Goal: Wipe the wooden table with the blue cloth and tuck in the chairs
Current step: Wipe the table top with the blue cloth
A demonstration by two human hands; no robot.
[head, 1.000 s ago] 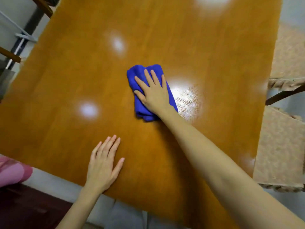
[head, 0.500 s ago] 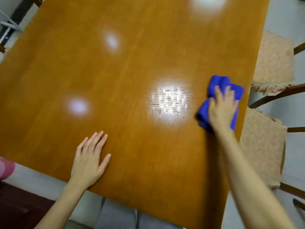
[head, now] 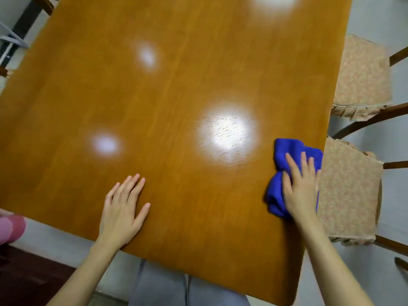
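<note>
The wooden table [head: 176, 89] fills most of the view, its orange-brown top shining with several light reflections. A crumpled blue cloth [head: 287, 155] lies at the table's right edge. My right hand [head: 301, 186] presses flat on the cloth, fingers spread over it. My left hand [head: 122, 208] rests flat on the bare wood near the front edge, fingers apart, holding nothing. Two chairs stand along the right side: the nearer cushioned seat [head: 348, 195] and the farther one [head: 362, 78], both partly under the table edge.
A dark wooden chair back [head: 362, 122] curves between the two seats. Another chair's wooden part [head: 44, 3] shows at the top left. A pink object [head: 11, 228] sits at the lower left. Grey floor [head: 379, 21] lies right of the table.
My right hand swept the blue cloth from the table's middle to its right edge, then drew it slightly toward me. My left hand stayed flat on the wood.
</note>
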